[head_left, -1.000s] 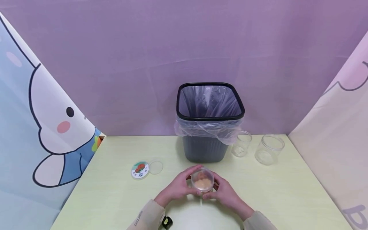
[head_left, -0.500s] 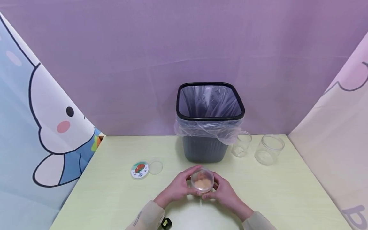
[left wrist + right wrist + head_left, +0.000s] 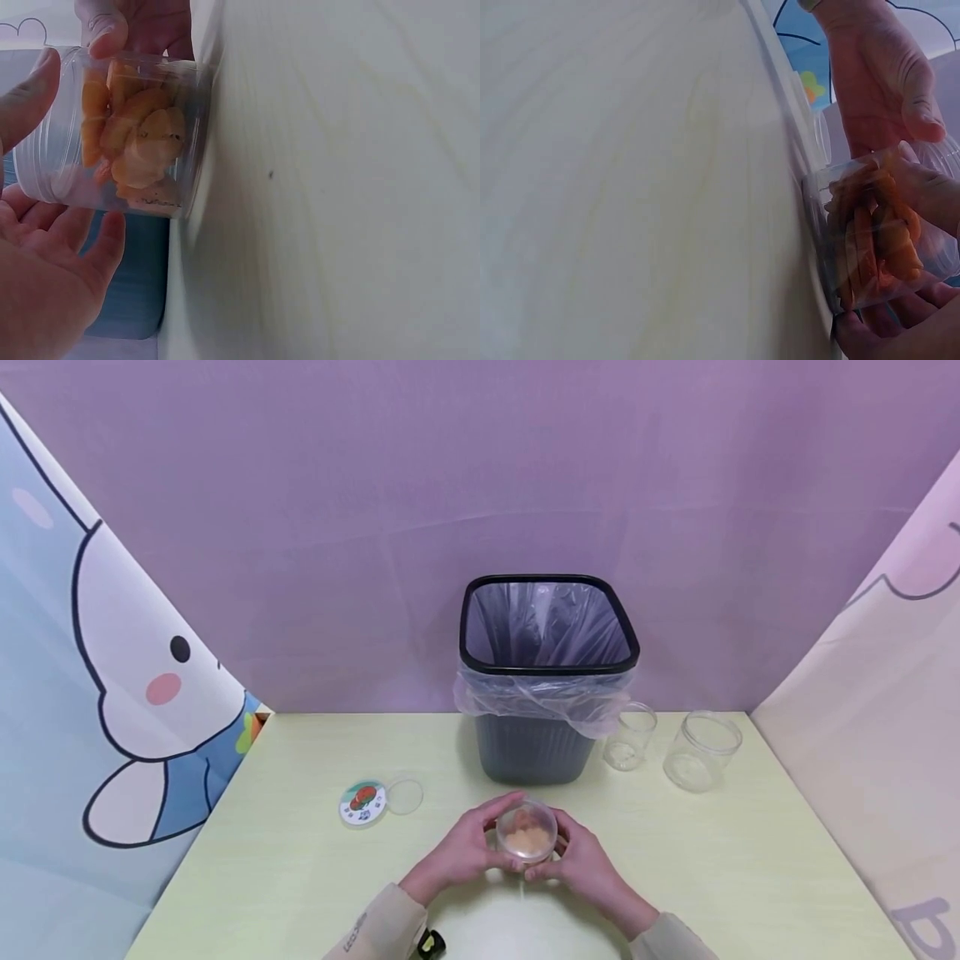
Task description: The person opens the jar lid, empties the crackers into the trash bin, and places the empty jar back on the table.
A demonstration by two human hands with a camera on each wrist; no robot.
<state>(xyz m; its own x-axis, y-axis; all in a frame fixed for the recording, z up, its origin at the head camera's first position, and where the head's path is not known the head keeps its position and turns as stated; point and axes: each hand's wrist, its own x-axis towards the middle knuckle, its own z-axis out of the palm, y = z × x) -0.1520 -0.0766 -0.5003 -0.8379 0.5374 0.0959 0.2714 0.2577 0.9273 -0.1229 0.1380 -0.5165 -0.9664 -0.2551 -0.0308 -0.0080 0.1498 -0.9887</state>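
A clear plastic jar [image 3: 527,837] stands upright in front of the bin, its base right at the table top. Orange-brown pieces [image 3: 139,135], which look like small biscuits, fill its lower part. My left hand [image 3: 463,850] grips the jar from the left, thumb at the near side and fingers round the far side. From the right, my right hand [image 3: 588,867] holds it the same way. In the right wrist view the jar [image 3: 874,236] sits between both hands, with the right fingers [image 3: 915,315] low on its wall.
Behind the jar stands a grey bin [image 3: 536,752] with a black rim and plastic liner. Two clear containers, a narrow one [image 3: 630,739] and a wider one [image 3: 701,752], are to its right. A tomato-printed disc [image 3: 363,803] and a clear disc [image 3: 405,796] lie on the left.
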